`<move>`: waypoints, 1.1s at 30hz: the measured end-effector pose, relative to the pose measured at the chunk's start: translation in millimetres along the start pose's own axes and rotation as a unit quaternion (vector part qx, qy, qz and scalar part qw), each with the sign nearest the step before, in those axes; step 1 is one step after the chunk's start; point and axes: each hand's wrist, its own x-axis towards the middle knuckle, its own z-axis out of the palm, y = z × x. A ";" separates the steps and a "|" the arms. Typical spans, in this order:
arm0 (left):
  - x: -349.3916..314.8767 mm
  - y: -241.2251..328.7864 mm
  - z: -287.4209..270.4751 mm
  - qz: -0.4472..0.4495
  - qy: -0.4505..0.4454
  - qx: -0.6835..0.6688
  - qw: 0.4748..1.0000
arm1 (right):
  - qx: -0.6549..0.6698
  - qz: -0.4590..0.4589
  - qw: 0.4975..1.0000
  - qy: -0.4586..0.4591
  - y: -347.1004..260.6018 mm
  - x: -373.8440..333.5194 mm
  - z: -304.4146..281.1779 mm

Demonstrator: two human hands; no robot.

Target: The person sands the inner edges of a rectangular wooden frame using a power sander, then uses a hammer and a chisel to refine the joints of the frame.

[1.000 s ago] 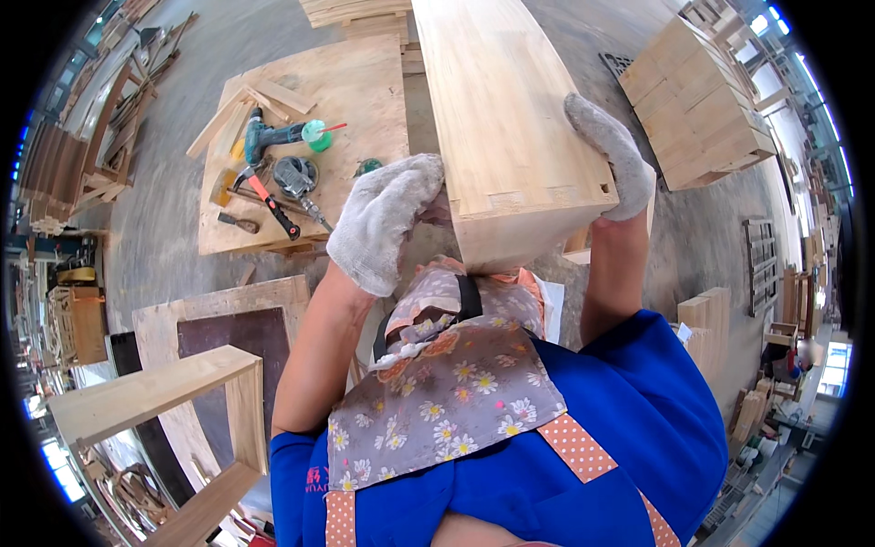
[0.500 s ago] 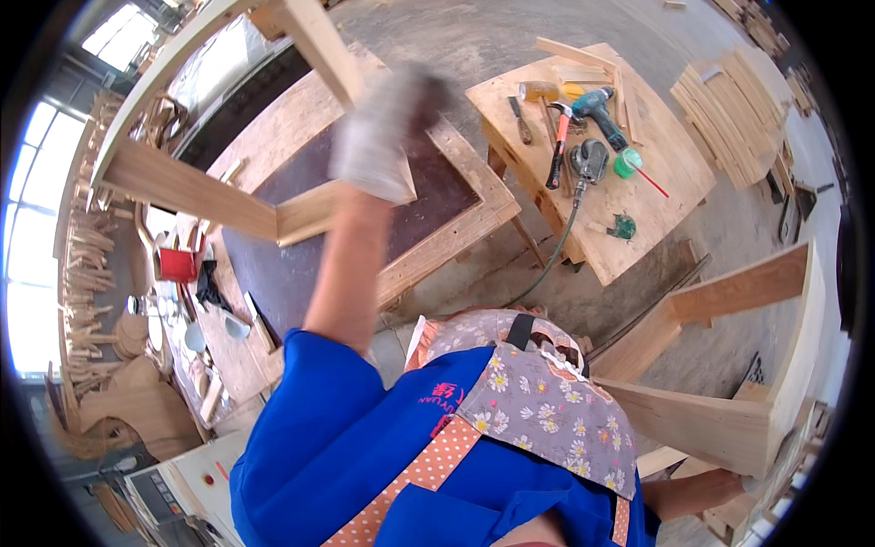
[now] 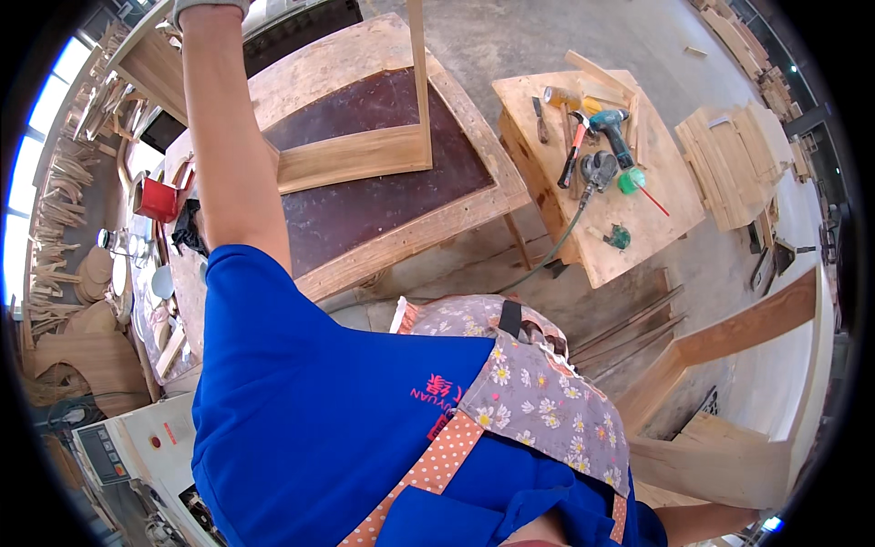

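My left hand [image 3: 211, 5], in a pale glove, is cut off by the top edge, so its fingers are hidden. It is beside the upper part of a light wooden frame [image 3: 360, 159] that rests on the dark-topped workbench [image 3: 387, 239]; whether it grips the frame cannot be seen. My bare left forearm [image 3: 223, 128] crosses in front of this frame. At the lower right, my right forearm [image 3: 706, 521] reaches outward beneath a second wooden frame [image 3: 720, 469]. The right hand itself is lost at the dark rim.
A smaller wooden table [image 3: 638, 232] carries a hammer [image 3: 574, 150], a drill [image 3: 612, 135], a sander [image 3: 598, 170] with a hose, and a green pot [image 3: 631, 180]. Stacked boards [image 3: 734, 169] stand beyond. A red box [image 3: 157, 199] sits left, above a control panel [image 3: 105, 456].
My left hand has swept up and left from over the bench to the top edge. The bench frame's position in view has shifted. The right forearm sits slightly lower.
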 end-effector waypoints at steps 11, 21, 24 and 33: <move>9.2 84.1 -7.2 0.070 0.196 0.064 0.976 | 0.085 -0.002 0.994 -0.061 -36.8 14.0 34.4; -6.1 120.7 -52.5 -0.019 0.167 0.122 0.978 | 0.207 -0.003 0.954 -0.216 -85.8 42.3 145.9; 7.3 121.8 -54.8 -0.009 0.160 0.105 0.982 | 0.255 0.000 0.929 -0.269 -102.4 48.6 190.6; 62.4 127.7 -120.9 -0.053 0.123 0.104 0.985 | 0.407 0.052 0.791 -0.453 -142.4 54.1 356.8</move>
